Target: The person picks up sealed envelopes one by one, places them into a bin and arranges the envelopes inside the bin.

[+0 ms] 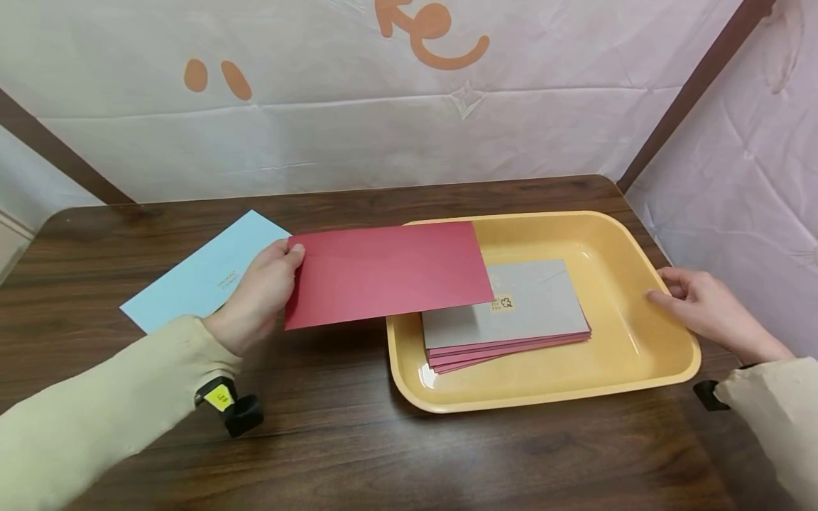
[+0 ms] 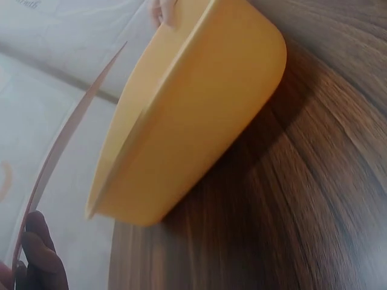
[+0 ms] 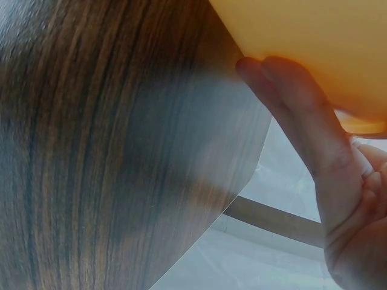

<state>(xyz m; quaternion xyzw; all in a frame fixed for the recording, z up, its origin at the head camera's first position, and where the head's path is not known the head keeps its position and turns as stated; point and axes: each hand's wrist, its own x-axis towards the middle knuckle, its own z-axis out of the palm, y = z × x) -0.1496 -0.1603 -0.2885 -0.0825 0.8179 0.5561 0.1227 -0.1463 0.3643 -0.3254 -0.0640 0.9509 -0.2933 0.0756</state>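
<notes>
My left hand [image 1: 262, 294] pinches the left end of a red envelope [image 1: 390, 273], thumb on top. The envelope reaches over the left rim of a yellow tray [image 1: 613, 305] and covers part of a stack inside. That stack of envelopes [image 1: 537, 305] has a grey face with a small gold print on top and red edges below. At the tray's right side, my right hand [image 1: 703, 309] grips the rim, thumb inside and fingers against the outer wall [image 3: 314, 36]. Beside my left hand, a light blue envelope [image 1: 204, 277] with small gold print lies on the table, partly hidden.
The dark wood-grain table [image 1: 358, 454] carries everything. A pale fabric wall [image 1: 319, 142] with orange shapes stands behind its back edge, and another rises at the right. Black straps with small devices [image 1: 233, 408] sit at the wrists.
</notes>
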